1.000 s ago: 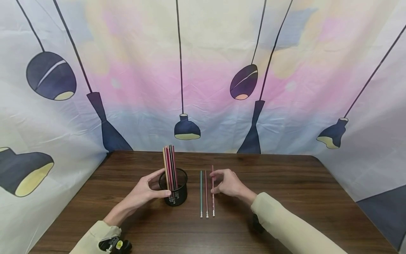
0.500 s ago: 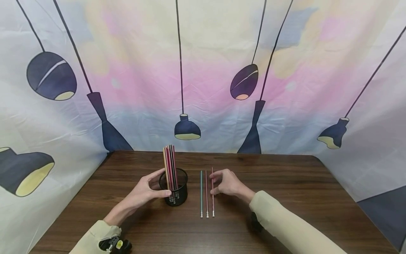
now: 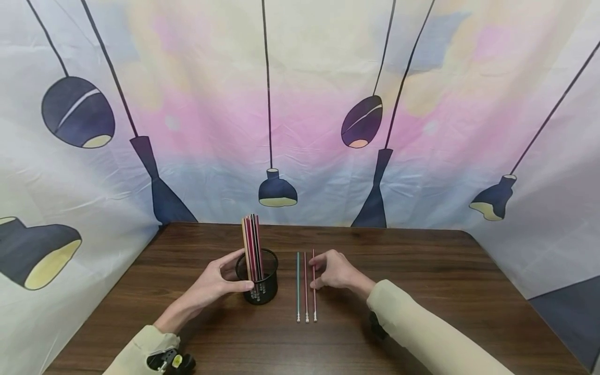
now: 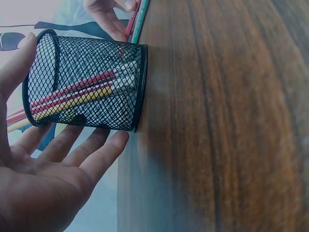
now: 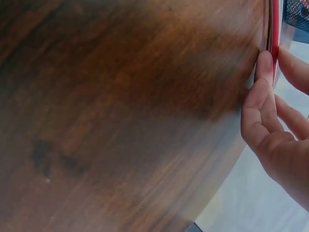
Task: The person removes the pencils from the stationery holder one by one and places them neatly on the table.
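Observation:
My left hand (image 3: 212, 279) holds the black mesh pencil cup (image 3: 266, 290) from its left side, thumb at the near rim and fingers along the far wall. Several pencils (image 3: 252, 239) stand in the cup, eraser ends down, leaning left. To the right of it, three pencils lie side by side on the table: a green pencil (image 3: 298, 291), a red pencil (image 3: 306, 302) in the middle and another red pencil (image 3: 314, 304) on the right. My right hand (image 3: 338, 269) pinches that rightmost pencil between thumb and fingers. In the right wrist view its red shaft (image 5: 275, 29) shows between them.
The dark wooden table (image 3: 422, 302) extends on both sides and in front of the pencils. Behind it hangs a cloth backdrop (image 3: 309, 130) printed with lamps. A wrist camera (image 3: 171, 360) sits on the left cuff.
My right hand has shifted slightly left and toward me, and the rightmost pencil has slid a little the same way, closer to the other two. My left hand and the cup stay still.

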`<state>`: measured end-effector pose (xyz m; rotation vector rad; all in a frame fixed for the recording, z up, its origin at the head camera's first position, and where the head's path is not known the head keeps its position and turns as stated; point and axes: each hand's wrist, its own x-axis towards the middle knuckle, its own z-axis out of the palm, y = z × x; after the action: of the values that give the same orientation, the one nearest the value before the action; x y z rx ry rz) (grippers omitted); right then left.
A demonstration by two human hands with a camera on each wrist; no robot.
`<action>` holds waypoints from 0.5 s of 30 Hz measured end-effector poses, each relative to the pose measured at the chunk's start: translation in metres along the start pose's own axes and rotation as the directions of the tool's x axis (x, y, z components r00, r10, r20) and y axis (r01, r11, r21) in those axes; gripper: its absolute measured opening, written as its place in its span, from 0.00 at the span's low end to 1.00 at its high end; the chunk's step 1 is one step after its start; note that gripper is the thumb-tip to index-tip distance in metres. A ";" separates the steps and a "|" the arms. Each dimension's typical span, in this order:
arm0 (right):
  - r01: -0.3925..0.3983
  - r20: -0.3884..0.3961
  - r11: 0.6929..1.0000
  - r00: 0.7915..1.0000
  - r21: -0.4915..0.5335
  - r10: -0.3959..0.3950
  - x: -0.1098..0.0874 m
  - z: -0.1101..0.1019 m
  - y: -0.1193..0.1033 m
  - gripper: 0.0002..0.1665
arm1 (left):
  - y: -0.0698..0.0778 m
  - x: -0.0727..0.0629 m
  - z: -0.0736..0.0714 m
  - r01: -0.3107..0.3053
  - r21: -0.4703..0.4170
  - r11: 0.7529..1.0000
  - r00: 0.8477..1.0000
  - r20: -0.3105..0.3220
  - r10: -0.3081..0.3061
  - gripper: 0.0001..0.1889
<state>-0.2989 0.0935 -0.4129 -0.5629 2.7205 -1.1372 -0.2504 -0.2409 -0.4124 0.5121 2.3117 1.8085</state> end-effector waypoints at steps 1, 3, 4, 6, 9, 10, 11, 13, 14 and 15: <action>-0.003 0.002 1.000 1.000 -0.001 0.003 0.000 0.000 0.000 0.30 | 0.000 0.000 0.000 -0.001 0.001 1.000 1.000 0.000 0.001 0.47; -0.008 0.009 1.000 1.000 -0.005 0.008 0.001 0.000 -0.001 0.30 | 0.000 0.000 0.000 -0.001 0.003 1.000 1.000 0.002 0.001 0.47; -0.011 0.011 1.000 1.000 -0.005 0.011 0.001 0.000 -0.001 0.30 | 0.000 0.000 0.001 -0.003 0.003 1.000 1.000 0.004 0.003 0.47; -0.017 0.015 1.000 1.000 -0.007 0.017 0.001 0.000 -0.001 0.31 | 0.000 0.000 0.001 0.001 0.000 1.000 1.000 0.003 -0.001 0.47; -0.023 0.017 1.000 1.000 -0.009 0.023 0.001 0.000 -0.001 0.31 | 0.000 0.000 0.002 0.001 0.005 1.000 1.000 0.002 -0.001 0.47; -0.025 0.017 1.000 1.000 -0.011 0.025 0.002 0.000 -0.001 0.31 | 0.000 0.000 0.002 0.000 0.006 1.000 1.000 0.000 0.000 0.47; -0.025 0.017 1.000 1.000 -0.012 0.026 0.002 0.000 -0.001 0.31 | 0.000 0.000 0.002 0.000 0.008 1.000 1.000 -0.003 0.000 0.47; -0.026 0.014 1.000 1.000 -0.015 0.026 0.003 0.001 -0.001 0.31 | 0.000 0.000 0.001 -0.004 0.011 1.000 1.000 -0.002 0.005 0.47; -0.029 0.013 0.999 0.999 -0.012 0.029 0.003 0.001 -0.001 0.31 | 0.000 -0.001 0.001 -0.007 0.013 1.000 1.000 0.000 0.007 0.47; -0.030 0.013 1.000 0.999 -0.011 0.030 0.003 0.002 -0.001 0.31 | 0.000 0.000 0.001 -0.005 0.010 1.000 1.000 -0.003 0.005 0.47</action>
<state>-0.3010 0.0908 -0.4134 -0.5274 2.7160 -1.1091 -0.2495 -0.2399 -0.4126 0.5177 2.3249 1.8014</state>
